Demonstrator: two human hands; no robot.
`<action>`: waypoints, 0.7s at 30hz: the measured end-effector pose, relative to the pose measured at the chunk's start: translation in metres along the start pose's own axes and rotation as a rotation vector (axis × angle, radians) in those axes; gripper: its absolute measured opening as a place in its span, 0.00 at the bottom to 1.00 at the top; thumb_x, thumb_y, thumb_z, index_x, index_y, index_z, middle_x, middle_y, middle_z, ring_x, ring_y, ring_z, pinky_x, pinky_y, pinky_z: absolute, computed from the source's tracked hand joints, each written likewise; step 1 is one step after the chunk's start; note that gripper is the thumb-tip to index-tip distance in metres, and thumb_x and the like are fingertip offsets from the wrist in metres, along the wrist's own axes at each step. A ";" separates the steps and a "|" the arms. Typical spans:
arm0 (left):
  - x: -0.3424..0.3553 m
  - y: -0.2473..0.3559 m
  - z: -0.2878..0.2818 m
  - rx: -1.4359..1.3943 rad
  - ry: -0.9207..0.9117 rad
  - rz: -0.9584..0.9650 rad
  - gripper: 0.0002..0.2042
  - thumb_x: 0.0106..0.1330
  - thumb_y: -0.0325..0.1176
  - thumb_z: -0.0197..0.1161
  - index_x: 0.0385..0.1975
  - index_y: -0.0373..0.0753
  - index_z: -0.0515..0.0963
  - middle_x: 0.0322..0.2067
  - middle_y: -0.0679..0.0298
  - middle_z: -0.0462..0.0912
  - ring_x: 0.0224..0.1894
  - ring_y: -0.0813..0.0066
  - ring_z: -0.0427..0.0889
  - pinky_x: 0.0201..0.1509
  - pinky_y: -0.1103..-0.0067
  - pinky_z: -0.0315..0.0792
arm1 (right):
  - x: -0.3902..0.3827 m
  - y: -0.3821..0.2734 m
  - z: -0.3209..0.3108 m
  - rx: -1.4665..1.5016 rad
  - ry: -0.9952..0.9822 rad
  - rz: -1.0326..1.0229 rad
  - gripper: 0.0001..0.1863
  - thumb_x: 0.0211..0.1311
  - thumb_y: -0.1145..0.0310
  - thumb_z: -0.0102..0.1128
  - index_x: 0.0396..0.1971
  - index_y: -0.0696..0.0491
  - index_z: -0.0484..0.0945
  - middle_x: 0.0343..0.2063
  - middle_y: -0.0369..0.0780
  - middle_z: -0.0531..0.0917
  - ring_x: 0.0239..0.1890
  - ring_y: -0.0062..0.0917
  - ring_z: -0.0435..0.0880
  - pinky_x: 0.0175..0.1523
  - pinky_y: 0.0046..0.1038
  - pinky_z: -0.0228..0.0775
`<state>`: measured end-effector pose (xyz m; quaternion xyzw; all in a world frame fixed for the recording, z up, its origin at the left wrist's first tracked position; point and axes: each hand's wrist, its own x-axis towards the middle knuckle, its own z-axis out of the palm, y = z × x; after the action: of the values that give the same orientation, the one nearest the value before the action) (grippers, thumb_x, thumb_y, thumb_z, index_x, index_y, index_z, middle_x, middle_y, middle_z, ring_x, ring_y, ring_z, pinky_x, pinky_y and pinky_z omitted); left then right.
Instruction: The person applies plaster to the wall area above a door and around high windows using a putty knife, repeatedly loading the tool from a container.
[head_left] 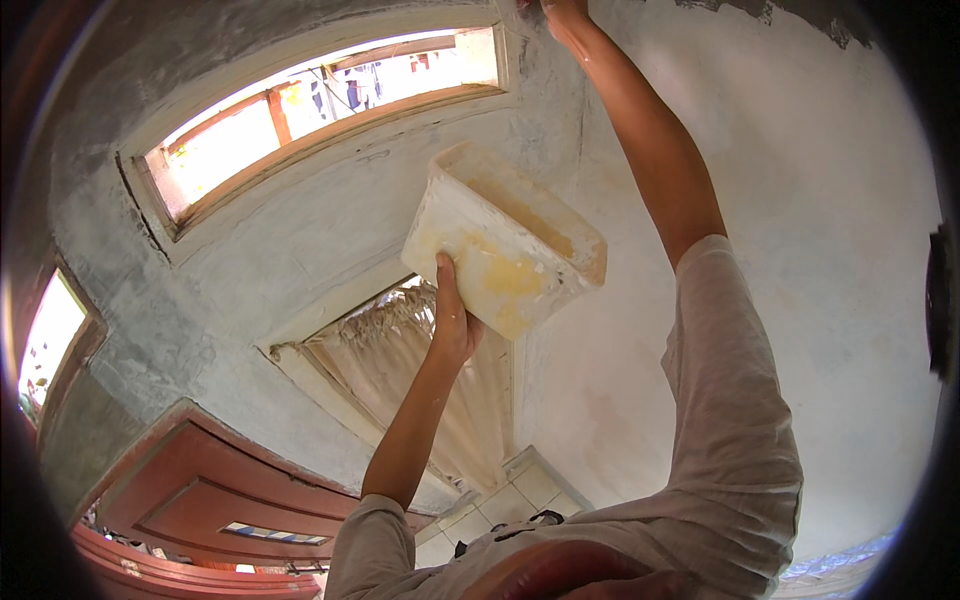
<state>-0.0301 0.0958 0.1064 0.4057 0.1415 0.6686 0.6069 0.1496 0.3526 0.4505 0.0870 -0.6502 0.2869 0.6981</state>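
Note:
My left hand (453, 328) grips a rectangular off-white plastic container (490, 250) from below, its thumb pressed on the outer wall and the other fingers hidden underneath. The container is tilted, and its walls are smeared with pale yellow and white stains. Whatever lies at its bottom is out of sight. High up, my right hand (563, 10) reaches to the top edge of the picture beside the wall corner. Most of its fingers are cut off; a small dark reddish shape shows next to them, too little to name.
A whitish wall (800, 250) has a dark grey, unevenly edged strip (835, 20) along its top. To the left are a wood-framed window (330, 95), a curtained window (410, 370) and a red-brown door (230, 490). Pale tiles (510, 500) lie low in the middle.

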 end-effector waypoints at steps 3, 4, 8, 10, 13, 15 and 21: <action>0.001 -0.001 0.002 0.002 0.003 0.008 0.37 0.77 0.64 0.43 0.72 0.39 0.57 0.65 0.58 0.71 0.66 0.65 0.73 0.69 0.67 0.71 | 0.019 0.010 -0.016 0.122 0.031 0.067 0.14 0.65 0.79 0.51 0.48 0.51 0.77 0.36 0.32 0.82 0.31 0.17 0.81 0.36 0.20 0.76; 0.002 -0.001 0.009 0.012 -0.031 0.001 0.37 0.77 0.65 0.42 0.72 0.39 0.57 0.65 0.58 0.70 0.66 0.65 0.73 0.69 0.67 0.71 | 0.028 0.010 -0.032 0.081 0.070 0.027 0.12 0.65 0.78 0.52 0.46 0.50 0.77 0.32 0.31 0.80 0.28 0.16 0.79 0.33 0.21 0.74; 0.003 -0.002 0.005 0.029 -0.027 0.017 0.38 0.76 0.66 0.41 0.72 0.39 0.57 0.65 0.57 0.70 0.66 0.64 0.73 0.69 0.67 0.71 | 0.024 -0.004 -0.073 -0.117 0.038 -0.231 0.12 0.66 0.76 0.55 0.48 0.50 0.76 0.33 0.32 0.79 0.31 0.20 0.79 0.38 0.24 0.75; 0.004 -0.004 0.008 0.029 -0.041 0.006 0.38 0.76 0.65 0.41 0.72 0.39 0.57 0.65 0.58 0.70 0.66 0.64 0.73 0.69 0.66 0.71 | 0.010 -0.028 -0.103 -0.520 0.177 -0.408 0.17 0.63 0.79 0.53 0.52 0.52 0.75 0.37 0.34 0.81 0.36 0.23 0.81 0.44 0.27 0.76; -0.002 0.005 -0.012 0.062 0.011 0.003 0.38 0.76 0.65 0.42 0.72 0.39 0.57 0.65 0.58 0.70 0.66 0.65 0.73 0.69 0.66 0.72 | -0.046 -0.053 -0.075 -0.816 -0.050 -0.359 0.21 0.61 0.83 0.52 0.55 0.55 0.74 0.42 0.37 0.84 0.41 0.25 0.83 0.50 0.29 0.77; -0.005 0.009 -0.014 0.060 0.014 -0.003 0.38 0.76 0.66 0.43 0.72 0.39 0.57 0.65 0.58 0.70 0.67 0.65 0.73 0.69 0.66 0.72 | -0.064 -0.086 -0.054 -0.962 -0.143 -0.262 0.22 0.60 0.84 0.52 0.56 0.57 0.75 0.44 0.39 0.86 0.43 0.25 0.84 0.52 0.29 0.77; -0.001 0.002 0.002 0.039 -0.062 -0.008 0.38 0.75 0.66 0.43 0.72 0.40 0.57 0.65 0.59 0.71 0.66 0.65 0.73 0.69 0.66 0.72 | -0.058 -0.119 -0.050 -1.270 -0.630 0.095 0.16 0.59 0.82 0.54 0.46 0.60 0.83 0.43 0.46 0.88 0.50 0.34 0.86 0.55 0.33 0.77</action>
<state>-0.0307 0.0936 0.1086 0.4374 0.1375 0.6503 0.6057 0.2542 0.2631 0.4175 -0.2863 -0.8659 -0.1562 0.3793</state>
